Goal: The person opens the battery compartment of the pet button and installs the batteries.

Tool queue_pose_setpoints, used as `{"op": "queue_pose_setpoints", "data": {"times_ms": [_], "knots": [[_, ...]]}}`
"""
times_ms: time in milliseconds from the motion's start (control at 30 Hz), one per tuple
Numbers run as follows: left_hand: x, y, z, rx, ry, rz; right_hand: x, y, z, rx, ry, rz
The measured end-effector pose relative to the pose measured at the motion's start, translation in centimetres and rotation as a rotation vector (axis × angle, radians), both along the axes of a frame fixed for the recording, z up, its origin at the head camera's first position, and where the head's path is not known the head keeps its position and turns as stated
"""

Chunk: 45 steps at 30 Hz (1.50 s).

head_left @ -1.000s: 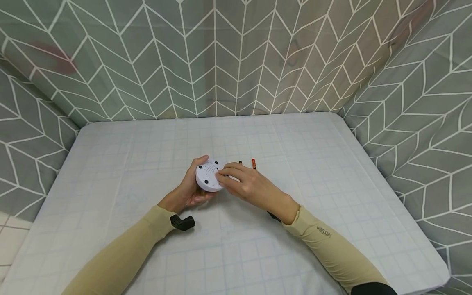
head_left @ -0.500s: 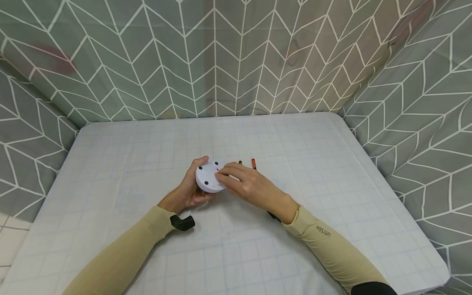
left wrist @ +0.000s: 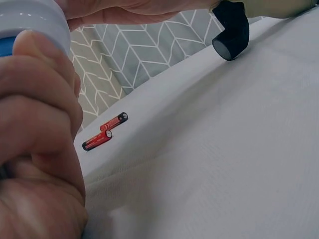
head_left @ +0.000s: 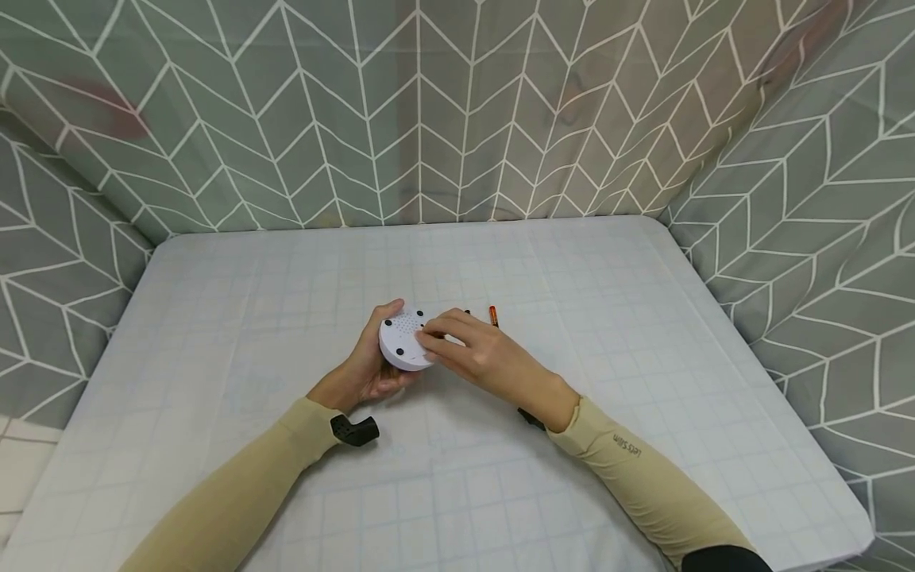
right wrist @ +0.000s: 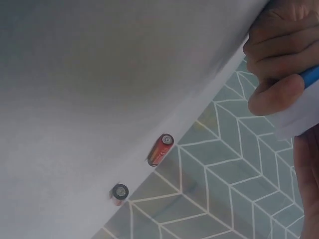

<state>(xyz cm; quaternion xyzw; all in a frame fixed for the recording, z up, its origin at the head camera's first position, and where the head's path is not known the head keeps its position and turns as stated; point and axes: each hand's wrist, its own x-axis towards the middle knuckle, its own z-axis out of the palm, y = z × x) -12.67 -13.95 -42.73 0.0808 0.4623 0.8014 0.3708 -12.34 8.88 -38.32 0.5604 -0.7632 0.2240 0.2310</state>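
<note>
My left hand (head_left: 372, 361) grips a round white device (head_left: 403, 338) over the middle of the table, its perforated face with black round feet turned up. A blue band (left wrist: 7, 46) on the device shows beside my left fingers in the left wrist view. Bent fingers and thumb of my right hand (head_left: 475, 345) meet at the right part of that face, covering it. A dark patch shows under those fingertips; I cannot tell what they pinch. Beyond the right hand lie two red-and-black batteries, one battery (head_left: 493, 315) in plain sight, the other battery (head_left: 467, 312) mostly hidden behind the knuckles.
A white cloth with a faint grid covers the table (head_left: 286, 278). Grey curtains (head_left: 400, 119) with white chevron lines hang behind it and at both sides. A black wrist camera (head_left: 355, 431) sticks out from the left sleeve, low over the cloth.
Both hands stay in place around the device. My right fingers have shifted slightly upward, covering more of the nearer battery, and the device has tilted a little.
</note>
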Motion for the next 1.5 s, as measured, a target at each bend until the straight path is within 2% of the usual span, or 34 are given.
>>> {"op": "queue_pose_setpoints", "data": {"times_ms": [200, 333, 733, 967, 1233, 1367, 1500], "knots": [[-0.1, -0.1, -0.3, 0.005, -0.011, -0.001, 0.4, -0.3, -0.2, 0.054, 0.129, -0.067], [-0.3, -0.2, -0.2, 0.009, -0.015, 0.0, 0.4, -0.4, -0.1, 0.076, 0.162, -0.09], [-0.6, -0.1, 0.3, 0.002, 0.014, -0.008, 0.1, 0.0, 0.9, 0.107, 0.125, -0.069], [-0.8, 0.0, 0.7, -0.011, 0.011, -0.023, 0.3, 0.0, 0.7, 0.124, 0.151, -0.089], [-0.7, -0.1, 0.4, 0.017, -0.002, -0.01, 0.4, -0.1, 0.8, 0.142, 0.183, -0.082], [-0.6, -0.2, 0.1, 0.025, 0.003, -0.015, 0.3, -0.3, 0.9, 0.097, 0.145, -0.045], [-0.5, -0.2, 0.1, 0.04, 0.019, -0.033, 0.1, -0.2, 0.9, 0.043, 0.053, -0.004]]}}
